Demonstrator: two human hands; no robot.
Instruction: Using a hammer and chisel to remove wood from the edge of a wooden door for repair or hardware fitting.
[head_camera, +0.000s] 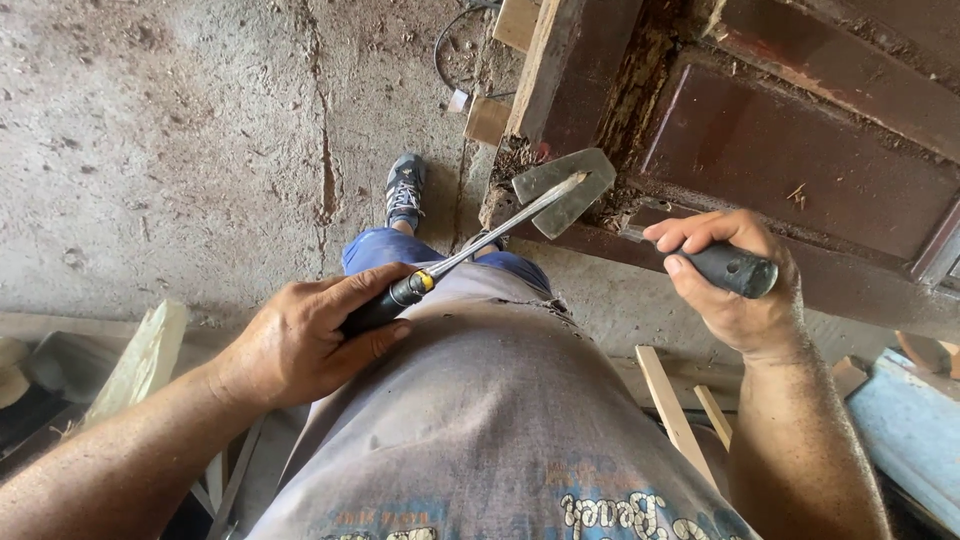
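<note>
Left hand (300, 345) with fingers clamped round the black handle of a chisel (480, 245), whose blade runs up and right from the fingers to a rotted joint in a dark door (800, 150). Right hand (735, 285) with fingers closed on a hatchet (570, 185), its head lying just beyond the chisel tip. Best practice: keep the tip seated in the decayed wood, strike squarely, and hold the left fingers well behind the blade.

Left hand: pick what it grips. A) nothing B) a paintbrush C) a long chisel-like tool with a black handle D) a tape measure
C: the left hand wraps the black handle of a long metal tool whose blade reaches to the flat metal plate on the brown wooden door.
</note>
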